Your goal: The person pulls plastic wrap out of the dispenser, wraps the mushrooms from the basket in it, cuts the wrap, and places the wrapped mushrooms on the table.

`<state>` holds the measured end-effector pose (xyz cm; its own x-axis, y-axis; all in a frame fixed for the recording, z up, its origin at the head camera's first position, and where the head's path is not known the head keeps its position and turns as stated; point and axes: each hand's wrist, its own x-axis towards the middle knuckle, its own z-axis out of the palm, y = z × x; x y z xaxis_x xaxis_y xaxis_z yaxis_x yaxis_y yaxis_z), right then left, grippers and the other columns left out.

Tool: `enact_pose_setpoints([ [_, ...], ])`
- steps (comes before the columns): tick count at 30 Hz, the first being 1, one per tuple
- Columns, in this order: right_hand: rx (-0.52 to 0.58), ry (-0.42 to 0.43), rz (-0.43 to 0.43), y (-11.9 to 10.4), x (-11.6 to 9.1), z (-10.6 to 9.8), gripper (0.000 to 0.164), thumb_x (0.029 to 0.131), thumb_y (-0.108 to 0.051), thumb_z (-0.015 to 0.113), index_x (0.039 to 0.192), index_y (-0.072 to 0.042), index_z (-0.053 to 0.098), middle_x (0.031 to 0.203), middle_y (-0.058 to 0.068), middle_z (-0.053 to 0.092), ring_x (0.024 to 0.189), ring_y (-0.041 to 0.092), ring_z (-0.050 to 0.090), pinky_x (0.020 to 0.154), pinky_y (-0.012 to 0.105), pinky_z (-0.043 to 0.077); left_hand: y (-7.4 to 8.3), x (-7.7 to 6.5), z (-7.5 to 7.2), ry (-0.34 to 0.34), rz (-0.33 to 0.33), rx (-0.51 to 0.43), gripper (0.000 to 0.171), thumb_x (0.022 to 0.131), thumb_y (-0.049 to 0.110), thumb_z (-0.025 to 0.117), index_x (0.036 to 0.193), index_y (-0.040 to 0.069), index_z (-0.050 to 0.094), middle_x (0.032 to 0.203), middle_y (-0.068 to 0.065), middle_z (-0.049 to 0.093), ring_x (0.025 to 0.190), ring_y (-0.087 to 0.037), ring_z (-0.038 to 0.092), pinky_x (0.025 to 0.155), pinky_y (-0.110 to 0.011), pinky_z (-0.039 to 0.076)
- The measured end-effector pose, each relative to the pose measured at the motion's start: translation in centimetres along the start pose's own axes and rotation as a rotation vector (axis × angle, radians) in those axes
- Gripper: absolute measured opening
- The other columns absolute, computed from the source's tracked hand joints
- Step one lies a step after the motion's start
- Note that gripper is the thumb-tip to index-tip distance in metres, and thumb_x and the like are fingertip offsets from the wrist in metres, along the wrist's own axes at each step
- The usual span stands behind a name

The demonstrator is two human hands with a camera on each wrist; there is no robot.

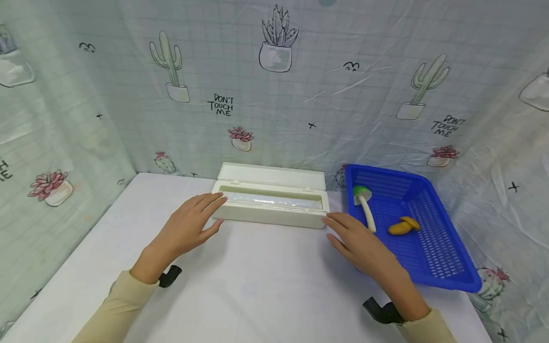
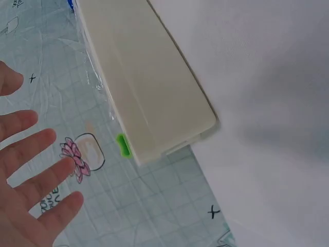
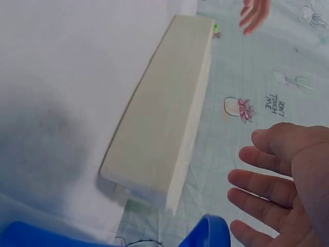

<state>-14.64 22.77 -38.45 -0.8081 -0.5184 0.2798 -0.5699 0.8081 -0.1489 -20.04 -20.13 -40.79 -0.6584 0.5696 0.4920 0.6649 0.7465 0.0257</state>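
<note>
By the white box's (image 1: 257, 214) ends, left hand (image 1: 192, 224) and right hand (image 1: 359, 243) have extended, empty fingers (image 3: 259, 184); even contact seems best

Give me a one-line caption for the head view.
Left hand and right hand at either end of an open white box; blue basket holds a green-capped mushroom and a yellow one.

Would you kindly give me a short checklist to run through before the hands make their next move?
1. Lid raised: ok, open behind the white box.
2. Clear film in the box: ok, visible inside.
3. Left hand and right hand free: ok, both hold nothing.
4. Film gripped: not ok, neither hand has it.
5. Film's loose edge located: cannot tell.
6. Blue basket apart from the box: ok, a gap shows.
</note>
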Motion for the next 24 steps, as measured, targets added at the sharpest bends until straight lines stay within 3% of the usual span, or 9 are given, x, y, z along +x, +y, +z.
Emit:
enact_pose_setpoints([
  [8, 0.049, 0.071, -0.015, 0.1, 1.7, 0.8, 0.036, 0.098, -0.011, 0.068, 0.133, -0.001, 0.064, 0.132, 0.018, 0.064, 0.118, 0.034, 0.065, 0.094, 0.047, 0.056, -0.4, 1.4, 1.1, 0.023, 0.051, -0.046, 0.053, 0.091, 0.021, 0.074, 0.139, 0.004, 0.059, 0.14, -0.016, 0.059, 0.125, -0.037, 0.057, 0.104, -0.053, 0.047],
  [18, 0.068, 0.067, 0.024, 0.3, 4.6, 1.2, 0.037, 0.097, -0.012, 0.071, 0.132, -0.001, 0.065, 0.129, 0.019, 0.066, 0.117, 0.037, 0.065, 0.094, 0.05, 0.055, -1.6, 3.0, 2.5, -0.011, 0.097, -0.091, 0.054, 0.089, 0.015, 0.08, 0.138, 0.003, 0.059, 0.136, -0.017, 0.06, 0.124, -0.037, 0.058, 0.101, -0.053, 0.05],
  [24, 0.12, 0.031, 0.056, 0.6, 6.0, 1.8, 0.04, 0.095, -0.013, 0.073, 0.132, -0.002, 0.065, 0.13, 0.019, 0.066, 0.119, 0.037, 0.063, 0.097, 0.051, 0.054, -2.8, 3.8, 3.3, -0.058, 0.093, -0.129, 0.055, 0.087, 0.013, 0.082, 0.136, 0.002, 0.06, 0.136, -0.016, 0.06, 0.123, -0.036, 0.059, 0.1, -0.053, 0.051],
])
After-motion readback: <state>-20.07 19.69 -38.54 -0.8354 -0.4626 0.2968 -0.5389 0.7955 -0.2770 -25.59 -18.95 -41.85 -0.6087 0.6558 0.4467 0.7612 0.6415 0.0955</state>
